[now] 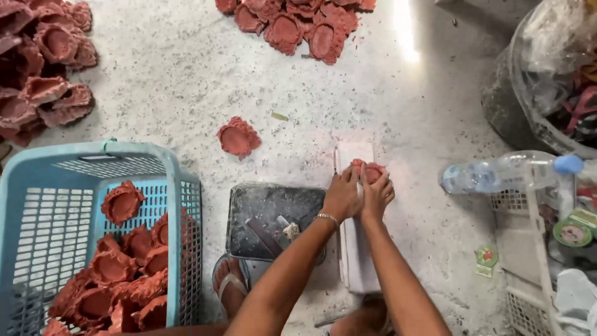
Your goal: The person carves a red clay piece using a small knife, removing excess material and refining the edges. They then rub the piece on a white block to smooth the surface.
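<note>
**Both hands pressing a red clay piece on a white slab, speckled floor**

Person is sitting low on a pale speckled floor [186, 87], dusted w/ red crumbs and white powder. Strong light is glaring off the floor near the top edge, right of centre.

Left hand [342, 196] & right hand [377, 193] are meeting side by side, fingers curled shut around a small red clay piece [367, 169] w/ a frilled rim. The piece is resting at the far end of a long white slab [356, 249], which is running from floor centre toward the bottom edge. A thin bracelet [327, 218] is sitting on the left wrist.

Just left of the slab, a dark square tray [273, 205] is lying flat, holding a dark blade-like tool [264, 235]; exact kind can't be told. One foot in a sandal [229, 283] is showing below the tray.

A lone clay piece [237, 138] is lying on bare floor, well apart from the hands. Heaps of similar pieces are sitting at the top left corner [43, 62] and along the top edge [298, 25].

A light blue plastic basket [62, 186] is occupying the bottom left corner, partly filled w/ orange-red pieces [118, 274]. At the right edge: a white basket [528, 261], a clear plastic bottle w/ blue cap [504, 171] lying across it, & a bin lined w/ clear plastic [547, 74] in the top right corner.
</note>
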